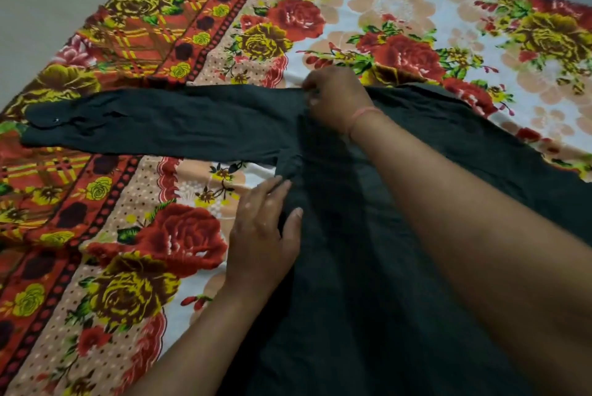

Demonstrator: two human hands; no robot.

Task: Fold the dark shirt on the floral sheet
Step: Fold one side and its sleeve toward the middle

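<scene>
On the floral sheet (400,8), your right hand (336,97) pinches the dark shirt (368,251) at the shoulder; left hand (266,235) lies open, flat. Keep the seam taut when folding the sleeve (153,126).

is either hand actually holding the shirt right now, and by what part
The right hand pinches the dark shirt at its shoulder, where the outstretched sleeve joins. The left hand only lies flat on the shirt's side edge below the armpit.

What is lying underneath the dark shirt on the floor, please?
The floral sheet lies under the dark shirt, showing all round it and beneath its outstretched sleeve. Whatever else the cloth covers cannot be seen.
</scene>
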